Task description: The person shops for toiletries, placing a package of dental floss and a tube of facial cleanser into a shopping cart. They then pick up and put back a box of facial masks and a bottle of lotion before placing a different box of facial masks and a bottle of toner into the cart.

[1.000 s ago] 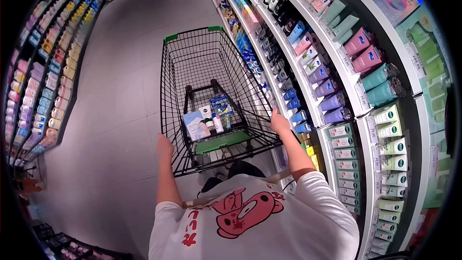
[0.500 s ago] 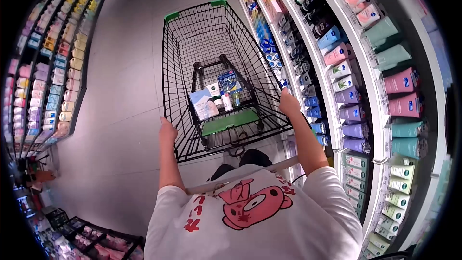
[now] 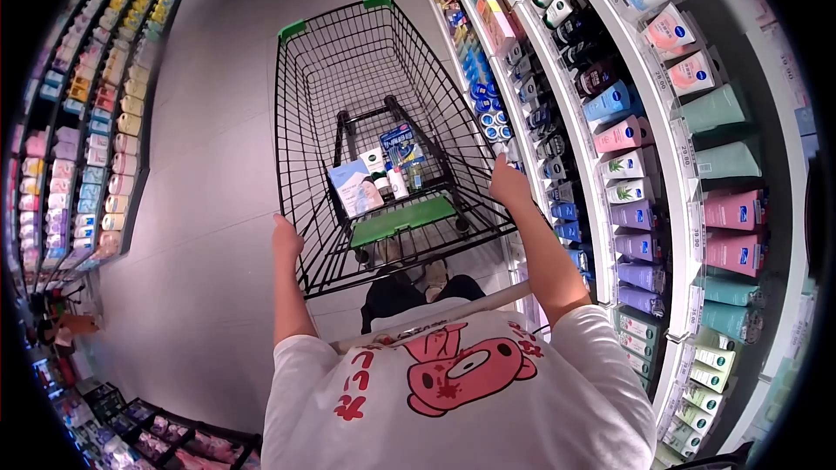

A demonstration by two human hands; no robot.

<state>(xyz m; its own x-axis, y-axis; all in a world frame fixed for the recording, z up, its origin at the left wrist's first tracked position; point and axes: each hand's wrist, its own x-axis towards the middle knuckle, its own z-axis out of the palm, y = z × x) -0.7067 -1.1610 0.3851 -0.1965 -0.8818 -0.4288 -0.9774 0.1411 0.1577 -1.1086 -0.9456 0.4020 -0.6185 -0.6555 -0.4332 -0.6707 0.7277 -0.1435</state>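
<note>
A black wire shopping cart [image 3: 322, 78] with green corner caps stands in front of me in a shop aisle. My left hand [image 3: 286, 239] grips the cart's handle at its left end. My right hand [image 3: 508, 183] grips the handle at its right end, close to the right shelves. In the cart's child seat, above a green flap [image 3: 402, 218], sit a pale blue flat pack [image 3: 353, 187], a blue packet [image 3: 398, 141] and small bottles [image 3: 394, 179]. The main basket looks bare.
Shelves of boxed and tubed care products [image 3: 644, 157] run close along the right, almost touching the cart. Another stocked shelf row [image 3: 78, 139] lines the left. Grey tiled floor [image 3: 209, 122] stretches ahead between them. Low product bins [image 3: 148, 435] sit at bottom left.
The cart and I have moved forward along the aisle; the right-hand shelf products slid back past me. Both hands stayed on the handle. My feet now show under the cart.
</note>
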